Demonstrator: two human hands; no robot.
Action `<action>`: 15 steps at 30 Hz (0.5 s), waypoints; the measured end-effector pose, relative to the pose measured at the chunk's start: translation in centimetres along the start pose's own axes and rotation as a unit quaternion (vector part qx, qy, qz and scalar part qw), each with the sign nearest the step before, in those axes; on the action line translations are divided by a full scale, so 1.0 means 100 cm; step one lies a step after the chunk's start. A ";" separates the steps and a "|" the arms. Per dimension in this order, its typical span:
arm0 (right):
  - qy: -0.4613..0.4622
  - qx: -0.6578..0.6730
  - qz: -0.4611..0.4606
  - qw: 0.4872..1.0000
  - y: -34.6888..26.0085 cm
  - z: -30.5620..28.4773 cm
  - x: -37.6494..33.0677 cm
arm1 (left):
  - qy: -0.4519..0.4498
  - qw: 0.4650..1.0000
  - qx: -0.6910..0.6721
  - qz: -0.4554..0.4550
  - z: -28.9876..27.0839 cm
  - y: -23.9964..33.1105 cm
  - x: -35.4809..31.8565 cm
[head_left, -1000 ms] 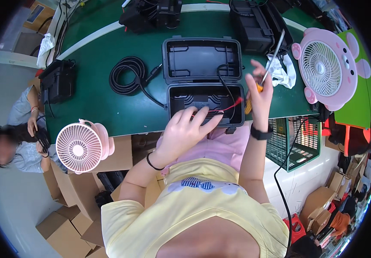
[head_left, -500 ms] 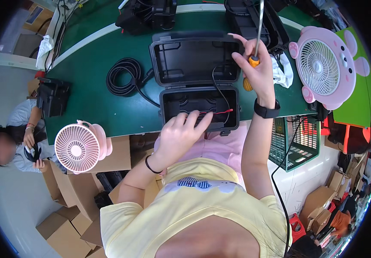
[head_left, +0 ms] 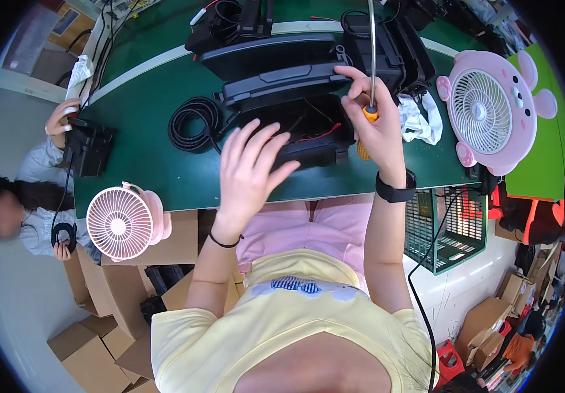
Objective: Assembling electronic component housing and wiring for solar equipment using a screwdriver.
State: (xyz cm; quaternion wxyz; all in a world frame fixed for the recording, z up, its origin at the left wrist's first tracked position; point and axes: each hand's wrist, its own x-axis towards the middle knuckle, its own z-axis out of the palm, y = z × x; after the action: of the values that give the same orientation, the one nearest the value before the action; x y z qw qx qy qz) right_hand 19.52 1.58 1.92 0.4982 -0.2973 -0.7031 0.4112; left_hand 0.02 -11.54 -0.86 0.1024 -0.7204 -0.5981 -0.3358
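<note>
The black plastic case lies on the green bench in front of me, its lid raised and tilted toward me. Inside it a red wire and a thin black wire show; the rest is dark. My left hand, fingers spread, hovers over the case's near left part and holds nothing. In my right hand is a screwdriver with an orange handle, its long shaft pointing up and away. The right forefinger reaches the lid's right end. A coiled black cable lies left of the case.
More black cases stand at the back. White cloth and a pink fan are on the right, a smaller pink fan at the left edge. A co-worker's hand touches a black box. A green crate stands below right.
The lid has swung up from lying back. My left hand has left the red wire and moved left, fingers spreading. My right hand, with the screwdriver, has shifted slightly left and nearer.
</note>
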 end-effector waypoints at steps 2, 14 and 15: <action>-0.001 0.036 0.036 0.999 -0.003 0.002 0.002 | -0.024 1.000 0.007 0.015 0.001 -0.017 -0.008; 0.006 0.049 0.079 0.996 -0.005 -0.005 -0.012 | 0.042 0.994 -0.062 -0.076 0.008 -0.035 -0.007; 0.006 0.048 0.078 0.996 -0.005 -0.005 -0.013 | 0.043 0.987 -0.097 -0.122 0.014 -0.032 -0.011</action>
State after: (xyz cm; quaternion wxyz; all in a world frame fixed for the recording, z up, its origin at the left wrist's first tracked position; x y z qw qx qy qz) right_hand 20.43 0.36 1.87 0.4828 -0.3294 -0.6541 0.4802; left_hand -2.50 -10.83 -3.41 0.0164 -0.6335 -0.6410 -0.4331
